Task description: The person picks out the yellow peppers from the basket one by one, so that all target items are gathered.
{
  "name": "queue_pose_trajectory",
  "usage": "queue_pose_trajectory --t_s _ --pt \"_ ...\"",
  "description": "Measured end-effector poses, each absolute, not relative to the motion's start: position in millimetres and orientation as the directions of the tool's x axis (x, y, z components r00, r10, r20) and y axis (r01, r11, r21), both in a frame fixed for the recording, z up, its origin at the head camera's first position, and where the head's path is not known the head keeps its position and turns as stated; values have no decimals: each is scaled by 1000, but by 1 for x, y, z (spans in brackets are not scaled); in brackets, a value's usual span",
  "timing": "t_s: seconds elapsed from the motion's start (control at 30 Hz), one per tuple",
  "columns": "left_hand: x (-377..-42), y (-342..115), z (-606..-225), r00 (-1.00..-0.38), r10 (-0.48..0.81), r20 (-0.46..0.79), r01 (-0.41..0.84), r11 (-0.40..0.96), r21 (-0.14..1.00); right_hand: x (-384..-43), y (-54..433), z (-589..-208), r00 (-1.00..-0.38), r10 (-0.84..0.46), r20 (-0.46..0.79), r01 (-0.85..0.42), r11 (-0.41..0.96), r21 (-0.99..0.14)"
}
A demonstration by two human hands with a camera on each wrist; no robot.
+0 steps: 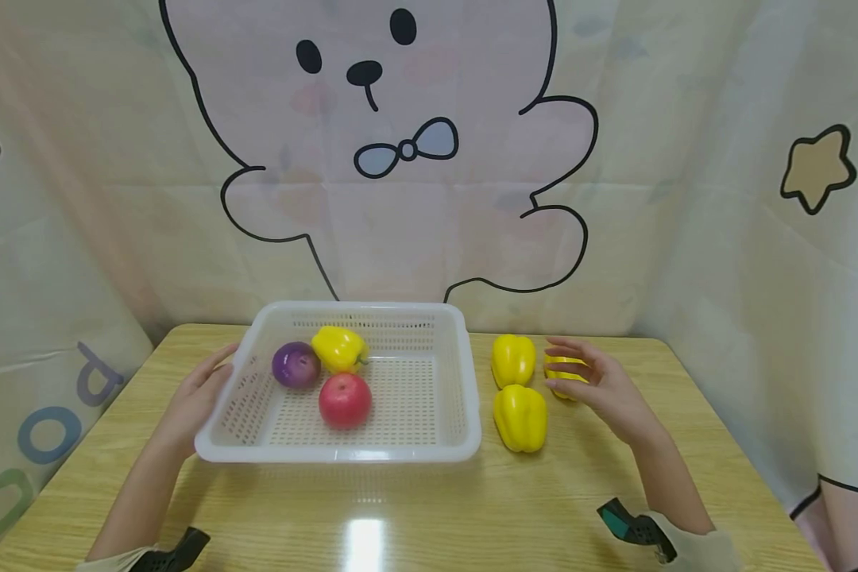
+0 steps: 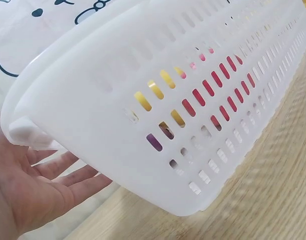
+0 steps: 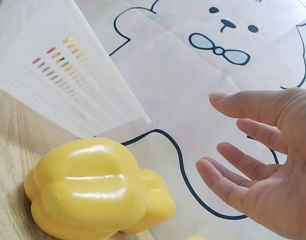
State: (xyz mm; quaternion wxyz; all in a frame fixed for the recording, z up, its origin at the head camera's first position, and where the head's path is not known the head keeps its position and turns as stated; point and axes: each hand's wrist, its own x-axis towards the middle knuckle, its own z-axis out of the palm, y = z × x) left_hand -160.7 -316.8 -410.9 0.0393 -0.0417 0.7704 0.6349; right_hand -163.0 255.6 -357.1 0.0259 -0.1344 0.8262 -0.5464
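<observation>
A white plastic basket (image 1: 400,454) stands on the table, holding a purple onion (image 1: 296,365), a yellow bell pepper (image 1: 339,348) and a red apple (image 1: 345,401). My left hand (image 1: 199,403) is at the basket's left side; in the left wrist view its relaxed fingers (image 2: 77,175) reach beneath the rim. To the right of the basket are three more yellow bell peppers: one at the back (image 1: 512,361), one in front (image 1: 520,419) and one partly hidden (image 1: 563,373) behind my right hand (image 1: 600,385). That hand hovers over the hidden pepper, fingers spread and nothing between them.
The wooden table (image 1: 429,516) reaches a cloth backdrop (image 1: 415,230) printed with a cartoon bear, just behind the basket. Cloth also hangs along both sides. Black straps (image 1: 636,528) circle both wrists.
</observation>
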Motion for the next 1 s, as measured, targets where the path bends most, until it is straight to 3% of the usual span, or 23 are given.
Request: queue_pose_trajectory --t_s 1.0 --pt "-162 -318 -414 -996 -24 -85 -88 197 977 -193 196 -329 -935 -341 101 -227 352 -908"
